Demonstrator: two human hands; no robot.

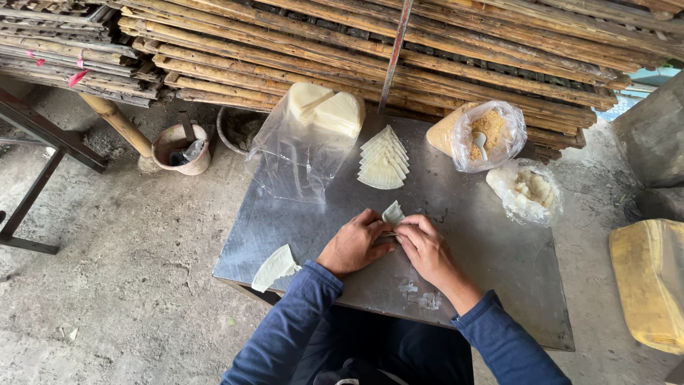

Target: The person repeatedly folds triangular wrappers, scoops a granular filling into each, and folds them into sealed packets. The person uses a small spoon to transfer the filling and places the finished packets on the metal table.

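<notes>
Both hands work at the middle of the metal tabletop (499, 285), a little toward its near edge. The left hand (354, 244) and the right hand (425, 247) meet fingertip to fingertip, both closed in a pinch on one small white wedge-shaped wrapper (392, 212). The wrapper stands up from between the fingers. Its long axis runs from near edge to far edge, with the broad, rounded end pointing to the far edge and the narrow end down in the grip. The narrow end is hidden by the fingers, so whether anything lies folded inside cannot be told.

Toward the far edge, just beyond the hands, a fanned stack of like wedges (383, 160) lies flat, rounded ends toward the hands. To its left, at the far left corner, a clear plastic bag (299, 153) holds pale wedge-shaped blocks and spills over the tabletop. One loose wedge (275, 267) lies at the near left corner, partly overhanging the edge.

At the far right corner an open bag of brown crumbs (487, 134) holds a white spoon. Beside it, along the right edge, a second bag (529, 190) holds a pale lumpy filling.

Stacked bamboo racks (356, 50) stand beyond the far edge. A pinkish bowl (182, 147) sits on the concrete floor to the left.
</notes>
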